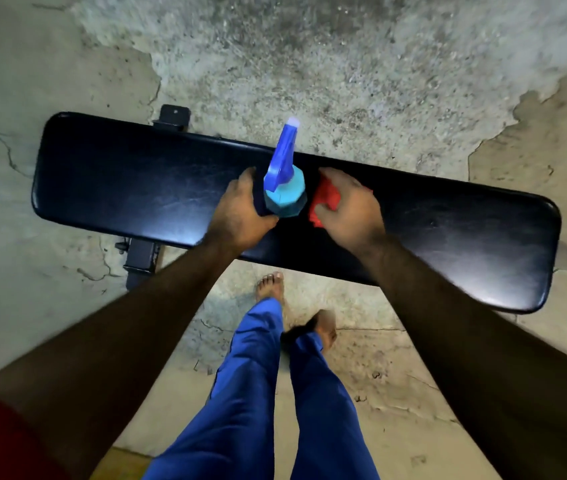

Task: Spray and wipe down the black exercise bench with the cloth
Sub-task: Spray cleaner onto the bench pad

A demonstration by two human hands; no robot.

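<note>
Black vinyl, glossy and scuffed: the exercise bench [108, 188] lies crosswise in front of the person, on cracked concrete floor [309, 64]. The left hand [237, 209] curves around the near-left side of the spray bottle [285, 197], thumb and fingers half-curled beside its teal body; whether the grip has fully closed cannot be told from this view. The bottle stands upright on the pad, its blue trigger head pointing away from the person. Just right of the bottle, the right hand [347, 206] lies over the red cloth [325, 202], fingers bent down onto it, apparently bunching or pinching it against the pad. The step in hand looks like picking up both tools. To do it well, the left hand should wrap the bottle's body or neck firmly with a finger free for the trigger, then lift and angle the nozzle down at the vinyl. The right hand should gather the cloth into a flat pad, not a tight ball, so it sweeps wide. The long stretches of pad outward of each hand remain to be wiped.
</note>
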